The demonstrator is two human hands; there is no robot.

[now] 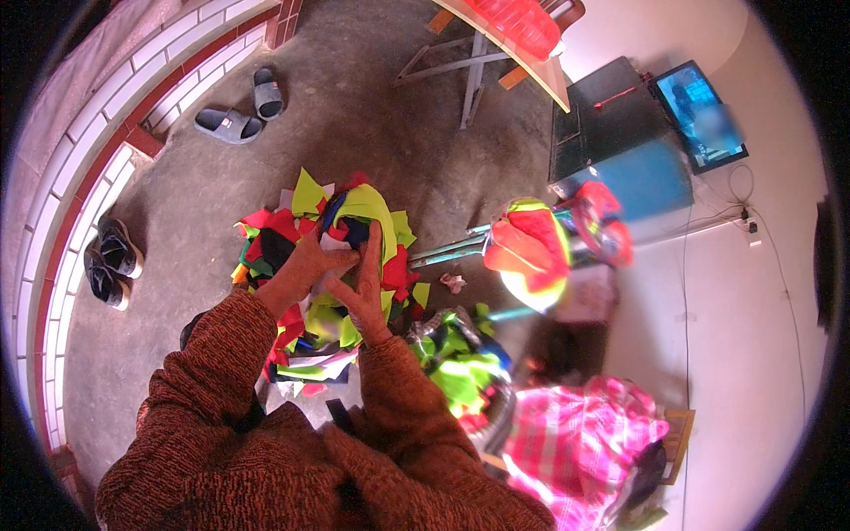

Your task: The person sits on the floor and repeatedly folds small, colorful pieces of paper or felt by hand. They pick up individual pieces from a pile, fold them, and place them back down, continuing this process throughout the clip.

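Observation:
A heap of cloth scraps (285, 340) in yellow-green, red, white, dark blue and black lies on the floor in front of me. My left hand (309, 264) rests on the heap, thumb stretched toward the right and fingers partly sunk among the scraps. Opposite it, my right hand (363, 294) has its fingers extended upward and its thumb apart. The two thumbs come close together. Just beyond my fingers, a curved yellow-green cloth strip (370, 205) lies over dark blue pieces. Whether any scrap is pinched under the fingertips is hidden.
To the right stand a container of green scraps (465, 376), a bright orange and yellow-green bundle (529, 255) on blue-green bars, and pink checked cloth (580, 447). Grey slippers (230, 125) and dark shoes (106, 265) lie left. A table (531, 55) stands ahead, a lit screen (701, 115) far right.

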